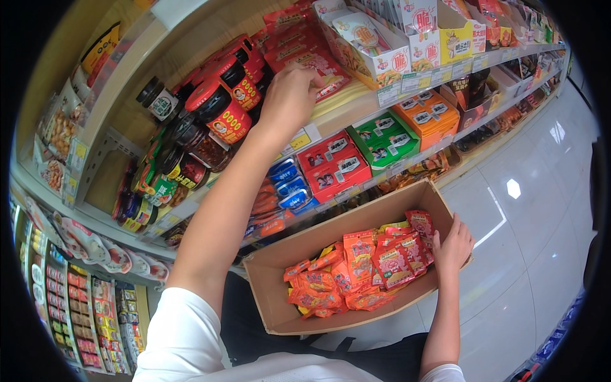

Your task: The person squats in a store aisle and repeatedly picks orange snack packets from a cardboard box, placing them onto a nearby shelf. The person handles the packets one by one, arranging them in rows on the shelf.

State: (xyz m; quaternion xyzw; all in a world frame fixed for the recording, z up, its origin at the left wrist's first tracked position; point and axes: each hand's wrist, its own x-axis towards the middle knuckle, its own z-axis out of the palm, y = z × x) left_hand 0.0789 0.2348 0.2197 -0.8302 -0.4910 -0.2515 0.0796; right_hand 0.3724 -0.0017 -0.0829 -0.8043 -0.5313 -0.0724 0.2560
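Note:
On the upper shelf my left hand [292, 95] has its bent fingers at the near end of a red snack packet [331, 79]. Whether they pinch it is hidden by the hand itself. More red packets [291, 40] lie in an overlapping row behind it. My right hand [453, 242] grips the right end wall of an open cardboard box [267, 298], thumb inside and fingers outside. In the box lie loose orange snack packets [359, 255] and red snack packets [394, 267], heaped toward the right and middle.
Red-lidded sauce jars [222, 112] stand left of my left hand. White display cartons [372, 47] sit to its right. On the lower shelf are red [334, 164], green [384, 141] and orange boxes [426, 117]. Tiled floor [515, 267] extends right of the cardboard box.

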